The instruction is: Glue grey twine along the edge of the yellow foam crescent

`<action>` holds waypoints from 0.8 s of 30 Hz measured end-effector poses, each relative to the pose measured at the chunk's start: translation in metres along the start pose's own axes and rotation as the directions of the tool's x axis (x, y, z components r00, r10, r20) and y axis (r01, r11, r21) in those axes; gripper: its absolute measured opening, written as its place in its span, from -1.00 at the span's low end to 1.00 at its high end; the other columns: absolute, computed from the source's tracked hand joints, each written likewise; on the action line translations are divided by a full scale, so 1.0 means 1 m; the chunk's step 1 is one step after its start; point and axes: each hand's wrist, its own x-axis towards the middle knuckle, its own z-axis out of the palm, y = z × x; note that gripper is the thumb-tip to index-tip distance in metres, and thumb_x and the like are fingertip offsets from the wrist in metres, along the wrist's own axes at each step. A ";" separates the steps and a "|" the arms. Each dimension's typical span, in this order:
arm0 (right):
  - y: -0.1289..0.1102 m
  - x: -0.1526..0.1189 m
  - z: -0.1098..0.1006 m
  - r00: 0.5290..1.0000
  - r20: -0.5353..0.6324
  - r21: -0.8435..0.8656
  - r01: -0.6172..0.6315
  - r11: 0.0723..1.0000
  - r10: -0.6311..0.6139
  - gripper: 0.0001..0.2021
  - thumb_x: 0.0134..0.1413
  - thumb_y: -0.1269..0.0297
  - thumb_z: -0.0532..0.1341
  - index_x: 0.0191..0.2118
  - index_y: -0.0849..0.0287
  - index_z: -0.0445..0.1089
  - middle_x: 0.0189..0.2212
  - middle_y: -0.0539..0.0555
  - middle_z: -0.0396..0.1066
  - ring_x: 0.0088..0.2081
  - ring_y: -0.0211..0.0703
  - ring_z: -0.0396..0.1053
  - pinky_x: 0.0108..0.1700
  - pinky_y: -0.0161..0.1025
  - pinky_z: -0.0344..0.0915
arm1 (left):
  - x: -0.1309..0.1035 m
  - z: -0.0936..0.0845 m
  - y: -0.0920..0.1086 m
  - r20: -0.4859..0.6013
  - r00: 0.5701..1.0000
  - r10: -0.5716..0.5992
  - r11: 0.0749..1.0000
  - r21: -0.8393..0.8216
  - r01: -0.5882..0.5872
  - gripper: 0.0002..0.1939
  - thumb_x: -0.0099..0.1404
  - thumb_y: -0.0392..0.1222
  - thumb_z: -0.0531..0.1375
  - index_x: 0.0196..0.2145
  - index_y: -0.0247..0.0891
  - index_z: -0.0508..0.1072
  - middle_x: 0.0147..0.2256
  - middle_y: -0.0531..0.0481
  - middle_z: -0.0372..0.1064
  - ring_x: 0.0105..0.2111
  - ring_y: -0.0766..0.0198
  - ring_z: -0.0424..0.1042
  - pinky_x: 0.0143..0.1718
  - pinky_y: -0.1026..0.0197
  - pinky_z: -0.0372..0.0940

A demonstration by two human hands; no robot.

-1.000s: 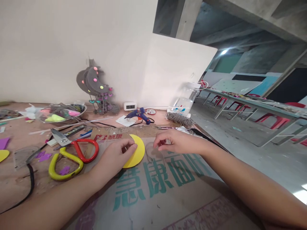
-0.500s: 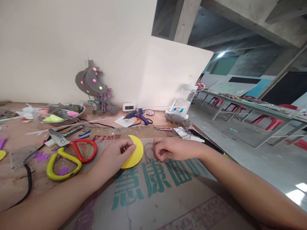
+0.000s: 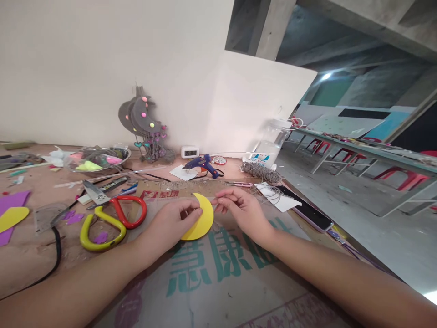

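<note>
My left hand [image 3: 174,219] is closed on a yellow crescent-shaped cutout [image 3: 204,218], thumb on its face and fingers behind. At the crescent's right edge, my right hand [image 3: 239,212] has thumb and fingers pinched together on a thin strand of grey yarn, little of which shows. A faint loop of grey yarn [image 3: 215,226] hangs below those fingertips. Both hands are above a printed cardboard sheet [image 3: 218,291]. Left of my left hand lie scissors [image 3: 102,228] with one red and one yellow-green handle.
At the back stand a blue glue gun [image 3: 205,165], a small white clock [image 3: 190,152], a grey yarn bundle [image 3: 262,172] and a clear plastic jar [image 3: 271,143]. A phone [image 3: 310,212] lies to the right. A grey moon ornament [image 3: 141,116] hangs on the wall.
My right hand has moved up and closer to the crescent, its fingers now at the crescent's edge. The view has shifted a little left; my left hand keeps its hold.
</note>
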 end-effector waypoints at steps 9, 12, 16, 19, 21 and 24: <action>-0.012 -0.015 0.004 0.973 0.153 -0.170 0.196 0.966 -0.171 -0.68 0.21 0.35 -0.05 0.08 0.10 0.12 -0.50 -0.02 0.32 -0.45 -0.31 0.26 -0.35 -0.31 0.26 | 0.000 -0.003 0.007 0.033 0.999 -0.007 0.999 -0.033 0.008 -0.76 0.22 -0.11 0.02 -0.37 -0.24 0.44 -0.42 0.08 0.40 -0.38 0.28 0.34 -0.39 0.31 0.17; -0.011 -0.016 0.007 0.981 0.159 -0.089 0.124 0.988 -0.109 -0.73 0.19 0.32 0.00 0.01 0.12 0.09 -0.46 -0.02 0.39 -0.45 -0.31 0.30 -0.35 -0.32 0.28 | 0.000 -0.002 0.006 0.046 0.999 -0.004 0.999 -0.049 0.006 -0.75 0.22 -0.10 0.01 -0.37 -0.25 0.44 -0.40 0.06 0.41 -0.37 0.27 0.35 -0.39 0.30 0.18; -0.011 -0.013 0.005 0.992 0.120 -0.221 0.071 0.973 -0.045 -0.88 0.12 0.28 0.09 -0.25 0.13 0.32 -0.44 0.00 0.43 -0.44 -0.29 0.35 -0.36 -0.32 0.28 | 0.000 -0.002 0.004 0.044 0.999 -0.002 1.000 -0.027 0.003 -0.73 0.22 -0.09 0.00 -0.37 -0.24 0.45 -0.38 0.06 0.42 -0.34 0.25 0.36 -0.36 0.29 0.20; -0.013 -0.010 0.004 0.990 0.103 -0.317 0.120 0.941 -0.091 -0.89 0.10 0.31 0.11 -0.36 0.15 0.37 -0.44 0.01 0.41 -0.41 -0.26 0.34 -0.33 -0.31 0.26 | 0.000 -0.002 0.004 0.034 0.999 0.000 1.000 -0.019 0.001 -0.73 0.21 -0.08 0.01 -0.36 -0.24 0.45 -0.37 0.06 0.43 -0.33 0.24 0.36 -0.35 0.28 0.21; -0.013 -0.008 0.005 0.985 0.107 -0.364 0.167 0.916 -0.136 -0.90 0.08 0.32 0.13 -0.39 0.17 0.38 -0.46 0.02 0.37 -0.41 -0.26 0.30 -0.36 -0.32 0.23 | 0.000 -0.002 0.003 0.040 0.999 0.005 1.000 -0.019 -0.004 -0.73 0.21 -0.08 0.02 -0.35 -0.23 0.46 -0.36 0.06 0.44 -0.32 0.24 0.37 -0.34 0.28 0.21; -0.012 -0.007 0.005 0.983 0.100 -0.416 0.184 0.891 -0.157 -0.87 0.08 0.28 0.14 -0.38 0.18 0.40 -0.49 0.03 0.32 -0.44 -0.27 0.24 -0.41 -0.33 0.18 | -0.001 -0.001 0.003 0.061 0.998 0.016 1.000 -0.016 -0.015 -0.74 0.21 -0.11 0.02 -0.33 -0.21 0.48 -0.35 0.07 0.45 -0.32 0.25 0.37 -0.32 0.28 0.22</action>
